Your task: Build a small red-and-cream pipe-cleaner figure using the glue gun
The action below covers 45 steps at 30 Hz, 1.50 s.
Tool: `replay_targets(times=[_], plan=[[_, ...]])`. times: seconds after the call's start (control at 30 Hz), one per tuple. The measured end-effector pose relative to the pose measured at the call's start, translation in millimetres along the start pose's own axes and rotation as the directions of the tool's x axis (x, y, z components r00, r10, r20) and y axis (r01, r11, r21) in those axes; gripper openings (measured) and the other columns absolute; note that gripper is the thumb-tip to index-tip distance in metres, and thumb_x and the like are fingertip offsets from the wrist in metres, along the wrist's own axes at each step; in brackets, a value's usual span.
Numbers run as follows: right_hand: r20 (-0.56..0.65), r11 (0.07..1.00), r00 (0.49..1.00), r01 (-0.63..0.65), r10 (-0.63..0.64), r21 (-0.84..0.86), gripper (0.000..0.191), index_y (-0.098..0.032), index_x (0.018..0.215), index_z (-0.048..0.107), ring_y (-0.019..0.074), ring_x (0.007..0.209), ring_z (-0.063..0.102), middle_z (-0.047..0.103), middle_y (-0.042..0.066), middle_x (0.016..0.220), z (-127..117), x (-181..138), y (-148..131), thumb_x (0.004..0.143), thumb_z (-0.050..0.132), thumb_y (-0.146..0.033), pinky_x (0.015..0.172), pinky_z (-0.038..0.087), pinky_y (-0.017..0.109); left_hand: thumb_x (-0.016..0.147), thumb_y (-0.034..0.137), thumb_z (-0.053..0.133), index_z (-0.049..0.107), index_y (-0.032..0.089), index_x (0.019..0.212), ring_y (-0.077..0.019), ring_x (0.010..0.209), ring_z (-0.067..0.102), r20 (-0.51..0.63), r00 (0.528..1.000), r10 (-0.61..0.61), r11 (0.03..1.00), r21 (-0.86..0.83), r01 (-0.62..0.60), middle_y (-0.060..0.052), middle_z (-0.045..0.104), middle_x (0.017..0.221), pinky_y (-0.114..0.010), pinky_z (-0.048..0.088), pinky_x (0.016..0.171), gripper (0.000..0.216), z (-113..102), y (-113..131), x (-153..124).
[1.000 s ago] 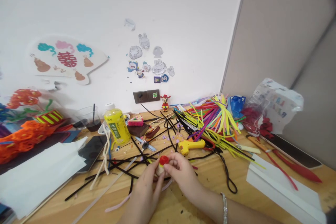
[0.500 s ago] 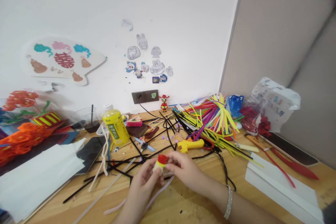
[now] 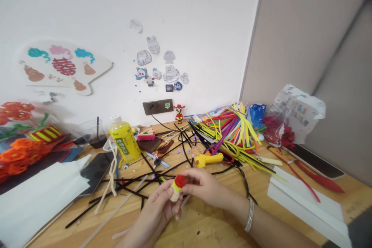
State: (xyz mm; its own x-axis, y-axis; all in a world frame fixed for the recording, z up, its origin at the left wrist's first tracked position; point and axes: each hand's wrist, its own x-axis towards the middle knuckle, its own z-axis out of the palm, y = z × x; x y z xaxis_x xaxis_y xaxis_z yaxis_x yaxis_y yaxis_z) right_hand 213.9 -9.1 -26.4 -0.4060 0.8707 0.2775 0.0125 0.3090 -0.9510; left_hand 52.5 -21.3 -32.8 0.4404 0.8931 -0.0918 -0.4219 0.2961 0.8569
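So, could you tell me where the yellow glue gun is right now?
In the head view the yellow glue gun lies mid-table, just beyond the right hand, left of the coloured pipe cleaner pile.

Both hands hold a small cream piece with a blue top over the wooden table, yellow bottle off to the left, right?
Not quite: the top is red, not blue, as the head view shows. The left hand and right hand hold the small cream piece over the wooden table, with the yellow bottle off to the left.
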Motion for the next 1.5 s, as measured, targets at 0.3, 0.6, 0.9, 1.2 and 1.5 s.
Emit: replay_targets(times=[0.3,0.6,0.9,1.2,1.5], plan=[[0.000,0.970,0.996,-0.082,0.085,0.229,0.020,-0.016,0.085,0.059,0.0129,0.060,0.059,0.061,0.000,0.070,9,-3,1,0.074,0.062,-0.033,0.060,0.047,0.025,0.078,0.036,0.055,0.062,0.013,0.077,-0.0119,0.060,0.051,0.080,0.993,-0.084,0.996,-0.007,0.085,-0.002,0.056,0.065,-0.021,0.039,0.051,0.024,-12,-10,5],[-0.178,0.973,0.975,-0.095,0.134,0.211,0.013,-0.014,0.084,0.062,0.0130,0.067,0.056,0.061,0.000,0.073,18,2,16,0.072,0.061,-0.021,0.064,0.043,0.024,0.077,0.030,0.054,0.055,0.018,0.104,-0.0235,0.091,0.056,0.071,0.868,0.492,0.385,0.876,-0.290,-0.010,0.062,0.101,-0.036,0.044,0.080,0.029,-17,-6,1],[-0.348,0.952,0.893,-0.225,0.287,0.208,0.015,-0.013,0.062,0.058,0.0107,0.052,0.050,0.055,-0.003,0.053,34,1,15,0.064,0.067,-0.025,0.053,0.038,0.023,0.079,0.033,0.051,0.057,0.016,0.097,-0.0245,0.081,0.063,0.066,0.836,0.544,0.196,0.959,-0.203,-0.011,0.068,0.091,-0.035,0.051,0.071,0.026,-24,-12,1],[-0.403,0.952,0.863,-0.262,0.304,0.159,0.014,-0.014,0.058,0.058,0.0107,0.050,0.050,0.056,-0.002,0.052,38,0,20,0.066,0.064,-0.023,0.049,0.037,0.021,0.078,0.028,0.050,0.060,0.019,0.098,-0.0259,0.091,0.062,0.154,0.810,0.565,0.096,0.964,-0.250,-0.011,0.067,0.099,-0.038,0.049,0.080,0.024,-25,-14,5],[-0.295,0.977,0.932,-0.191,0.210,0.095,0.015,-0.013,0.061,0.061,0.0097,0.051,0.050,0.052,-0.003,0.052,37,-2,6,0.073,0.053,-0.018,0.051,0.038,0.020,0.079,0.027,0.045,0.060,0.017,0.092,-0.0256,0.082,0.060,0.105,0.829,0.549,0.178,0.955,-0.239,-0.012,0.065,0.088,-0.038,0.048,0.073,0.022,-21,-9,5]])
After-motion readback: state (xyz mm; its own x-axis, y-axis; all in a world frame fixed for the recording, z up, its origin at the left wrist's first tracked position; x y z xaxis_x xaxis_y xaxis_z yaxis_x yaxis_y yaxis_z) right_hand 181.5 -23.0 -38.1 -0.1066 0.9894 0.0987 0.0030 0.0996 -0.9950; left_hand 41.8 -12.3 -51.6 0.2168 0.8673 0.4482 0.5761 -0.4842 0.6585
